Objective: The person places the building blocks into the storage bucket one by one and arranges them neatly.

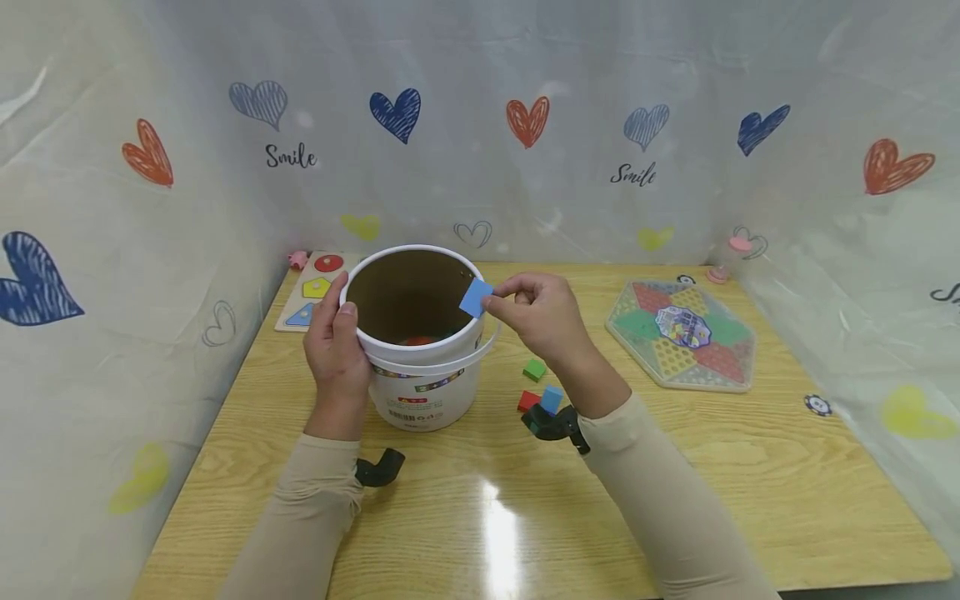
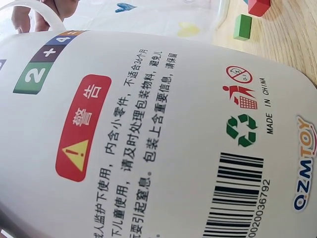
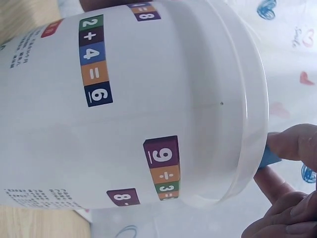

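Note:
A white bucket [image 1: 423,400] with number stickers and printed labels stands on the table, tilted slightly. My left hand [image 1: 335,354] holds it by the left side, its thumb near the rim. At the opposite side of the rim, my right hand [image 1: 542,321] pinches a flat blue block [image 1: 476,297] between thumb and fingers. That blue block [image 3: 269,157] shows partly behind the rim in the right wrist view. Inside the bucket, something red-orange [image 1: 417,341] shows low down; most of the inside is dark. The left wrist view is filled by the bucket's printed wall [image 2: 188,124].
Right of the bucket lie a green block [image 1: 535,370], a red block [image 1: 528,401] and a blue block [image 1: 552,399], close to the right wrist's black mount [image 1: 551,423]. Further right is a hexagonal game board [image 1: 678,333]. Behind the bucket lies a shape puzzle board [image 1: 292,312].

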The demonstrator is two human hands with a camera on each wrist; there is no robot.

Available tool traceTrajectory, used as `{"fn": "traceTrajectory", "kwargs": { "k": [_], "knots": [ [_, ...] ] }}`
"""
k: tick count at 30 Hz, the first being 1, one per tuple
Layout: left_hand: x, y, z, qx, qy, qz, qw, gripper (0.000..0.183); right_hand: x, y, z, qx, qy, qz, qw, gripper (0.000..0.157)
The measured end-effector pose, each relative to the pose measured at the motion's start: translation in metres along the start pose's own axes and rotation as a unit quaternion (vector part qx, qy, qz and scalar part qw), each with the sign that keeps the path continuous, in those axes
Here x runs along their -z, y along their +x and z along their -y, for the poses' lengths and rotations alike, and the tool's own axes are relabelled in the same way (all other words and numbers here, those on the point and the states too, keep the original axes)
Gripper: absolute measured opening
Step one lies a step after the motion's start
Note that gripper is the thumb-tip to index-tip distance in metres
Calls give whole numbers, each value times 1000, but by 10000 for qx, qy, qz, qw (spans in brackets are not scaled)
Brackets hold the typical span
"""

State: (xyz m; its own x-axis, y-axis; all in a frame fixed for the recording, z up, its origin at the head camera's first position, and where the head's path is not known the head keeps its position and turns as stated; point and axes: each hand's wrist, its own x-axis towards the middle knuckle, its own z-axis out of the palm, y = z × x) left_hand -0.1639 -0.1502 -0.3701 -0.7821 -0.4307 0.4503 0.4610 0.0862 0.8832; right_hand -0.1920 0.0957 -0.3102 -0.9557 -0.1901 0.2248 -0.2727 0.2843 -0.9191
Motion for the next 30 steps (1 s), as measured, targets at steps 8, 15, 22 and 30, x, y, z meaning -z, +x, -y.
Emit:
{"fn": "traceTrajectory", "kwargs": {
  "k": [8, 15, 22, 30],
  "knots": [
    [-5, -4, -12, -41, -55, 37, 10000, 41, 17, -7, -17, 110, -122, -218, 9996, 16],
    [-3, -3, -13, -3, -37, -50, 10000, 41, 44, -15, -69, -417, -377, -340, 9978, 27],
    [0, -3, -11, 115, -105, -109, 9998, 41, 45, -16, -148, -1389, -1175, 206, 9831, 35],
    [1, 4, 12, 108, -41, -112, 9999, 40, 41, -16, -180, -1904, -1744, 639, 9640, 39]
  ]
}}
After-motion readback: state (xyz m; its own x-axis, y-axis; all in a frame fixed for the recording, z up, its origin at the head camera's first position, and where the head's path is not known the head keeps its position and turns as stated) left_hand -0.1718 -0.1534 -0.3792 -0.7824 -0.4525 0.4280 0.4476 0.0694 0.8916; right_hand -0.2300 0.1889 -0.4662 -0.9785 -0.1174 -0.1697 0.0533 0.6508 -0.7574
